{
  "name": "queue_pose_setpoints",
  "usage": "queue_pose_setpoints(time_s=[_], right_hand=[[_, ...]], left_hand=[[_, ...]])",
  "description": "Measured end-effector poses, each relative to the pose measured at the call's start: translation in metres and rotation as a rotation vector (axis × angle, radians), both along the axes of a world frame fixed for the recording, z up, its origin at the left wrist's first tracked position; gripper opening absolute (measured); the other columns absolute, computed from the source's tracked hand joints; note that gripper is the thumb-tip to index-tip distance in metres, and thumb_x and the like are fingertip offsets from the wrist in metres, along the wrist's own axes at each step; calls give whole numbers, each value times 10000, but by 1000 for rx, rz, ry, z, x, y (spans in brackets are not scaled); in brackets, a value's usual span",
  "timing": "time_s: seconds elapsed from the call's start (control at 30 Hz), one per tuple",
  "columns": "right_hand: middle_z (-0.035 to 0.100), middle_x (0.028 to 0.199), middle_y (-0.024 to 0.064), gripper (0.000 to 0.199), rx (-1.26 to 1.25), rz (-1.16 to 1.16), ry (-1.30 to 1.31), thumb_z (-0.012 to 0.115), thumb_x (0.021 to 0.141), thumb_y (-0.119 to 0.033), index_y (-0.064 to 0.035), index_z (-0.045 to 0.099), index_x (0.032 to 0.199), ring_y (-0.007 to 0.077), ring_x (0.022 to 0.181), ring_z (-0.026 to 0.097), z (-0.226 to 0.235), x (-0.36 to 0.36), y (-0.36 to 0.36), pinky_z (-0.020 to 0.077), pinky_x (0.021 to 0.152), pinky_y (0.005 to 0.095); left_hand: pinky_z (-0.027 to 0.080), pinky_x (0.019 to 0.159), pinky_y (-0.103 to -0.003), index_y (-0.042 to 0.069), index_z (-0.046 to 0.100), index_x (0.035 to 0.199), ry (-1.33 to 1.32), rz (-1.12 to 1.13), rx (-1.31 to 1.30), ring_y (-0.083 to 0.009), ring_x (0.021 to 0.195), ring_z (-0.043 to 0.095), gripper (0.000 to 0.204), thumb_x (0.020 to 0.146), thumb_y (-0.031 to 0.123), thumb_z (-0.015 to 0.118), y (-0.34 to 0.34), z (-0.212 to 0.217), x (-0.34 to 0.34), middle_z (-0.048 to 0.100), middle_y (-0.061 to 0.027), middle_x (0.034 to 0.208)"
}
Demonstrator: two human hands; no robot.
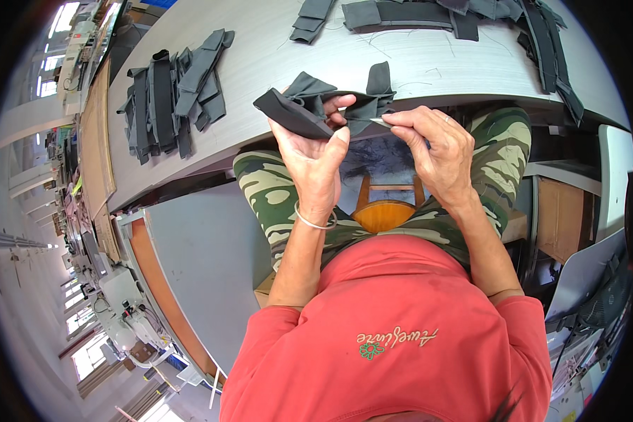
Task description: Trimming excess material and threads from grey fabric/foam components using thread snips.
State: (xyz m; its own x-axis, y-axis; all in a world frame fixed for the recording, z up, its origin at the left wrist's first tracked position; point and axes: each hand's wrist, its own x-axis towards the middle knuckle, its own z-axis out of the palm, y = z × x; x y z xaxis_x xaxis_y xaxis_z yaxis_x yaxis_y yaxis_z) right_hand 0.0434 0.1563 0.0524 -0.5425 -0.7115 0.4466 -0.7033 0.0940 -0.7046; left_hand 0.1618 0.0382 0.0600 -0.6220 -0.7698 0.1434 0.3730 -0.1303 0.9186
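Black fabric piece (309, 105), folded and limp, was clamped in the left hand (315, 158) above the lap, while the right hand (436, 144) pinched what seemed a small metal snipper (381, 122) against its edge. Beyond, on the grey table (260, 63), one pile of similar pieces (172, 91) lay left and another heap (464, 17) far right, so much work likely remained.
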Motion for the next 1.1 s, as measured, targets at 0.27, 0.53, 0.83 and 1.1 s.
queue_pose_setpoints(time_s=[0.27, 0.53, 0.83, 1.1], right_hand=[[642, 863, 86, 232, -19, 71, -158, 637, 835, -141, -94, 640, 1062, 270, 757, 630, 12, 3, -6, 500, 644, 355], [611, 766, 68, 128, 123, -23, 166, 639, 818, -154, -93, 640, 931, 251, 707, 623, 6, 11, -22, 500, 603, 366], [632, 769, 54, 87, 249, -33, 211, 602, 818, -142, -95, 643, 878, 237, 690, 634, 10, 10, -26, 502, 588, 374], [627, 754, 57, 79, 177, -29, 80, 629, 802, -135, -83, 649, 858, 253, 712, 631, 11, 11, -24, 497, 623, 379]], left_hand=[[402, 865, -310, 67, 209, 1360, -21, 26, -132, -232, 1096, 557, 794, 704, -37, 644, 0, -2, 1, 509, -162, 1175], [436, 965, -344, 45, 232, 1344, -100, 28, -243, -221, 1085, 554, 802, 675, -51, 664, 2, -8, 1, 491, -136, 1166], [412, 986, -345, 46, 205, 1365, -113, -29, -263, -226, 1119, 533, 831, 676, -45, 660, 2, -12, 1, 517, -157, 1177], [411, 930, -325, 73, 168, 1396, -64, -22, -228, -255, 1180, 503, 874, 688, -39, 668, 4, -15, 1, 466, -201, 1274]])
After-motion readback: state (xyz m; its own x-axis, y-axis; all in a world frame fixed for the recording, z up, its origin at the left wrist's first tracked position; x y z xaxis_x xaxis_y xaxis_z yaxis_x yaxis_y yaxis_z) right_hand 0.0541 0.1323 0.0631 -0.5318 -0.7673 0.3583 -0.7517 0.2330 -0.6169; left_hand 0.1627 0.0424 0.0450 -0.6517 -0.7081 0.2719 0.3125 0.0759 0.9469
